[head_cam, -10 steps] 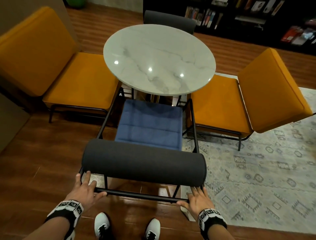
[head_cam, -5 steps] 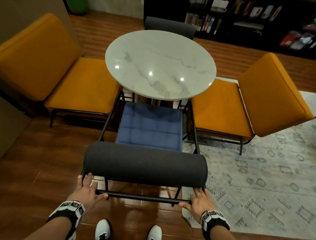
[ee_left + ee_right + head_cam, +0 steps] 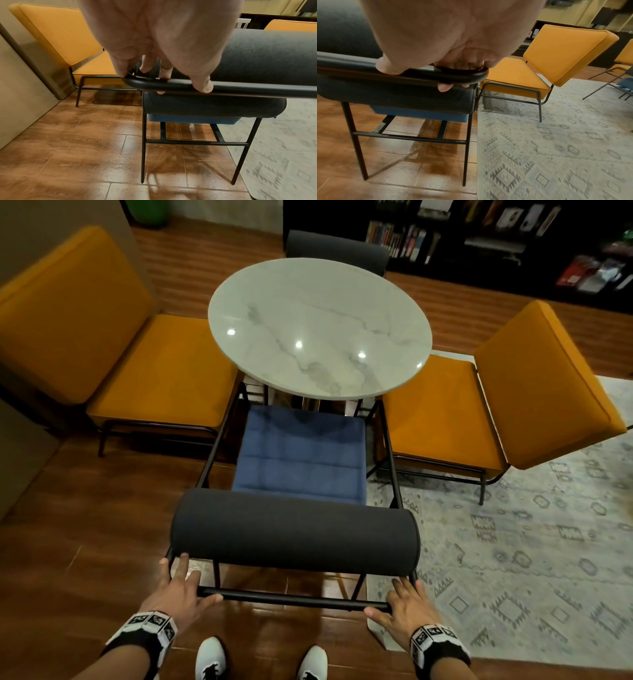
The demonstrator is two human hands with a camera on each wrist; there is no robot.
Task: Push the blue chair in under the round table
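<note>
The blue chair [image 3: 301,457] has a blue seat, a dark grey roll backrest [image 3: 294,532] and a black metal frame. It faces the round marble table [image 3: 318,326], with the seat's front edge right at the tabletop's near rim. My left hand [image 3: 178,587] grips the left corner of the chair's rear bar [image 3: 291,597], and my right hand [image 3: 404,607] grips the right corner. In the left wrist view my left hand [image 3: 163,81] has its fingers round the rear bar [image 3: 257,89]. My right hand [image 3: 436,75] wraps the bar's corner in the same way.
An orange chair [image 3: 154,378] stands close on the left of the blue one and another orange chair [image 3: 435,412] close on the right. A grey chair [image 3: 335,246] is beyond the table. A patterned rug [image 3: 513,542] lies at right on the wood floor. A bookshelf [image 3: 479,241] lines the back.
The head view has tilted up a little. Both hands stay on the chair's rear bar, and the chair's place against the table looks about the same.
</note>
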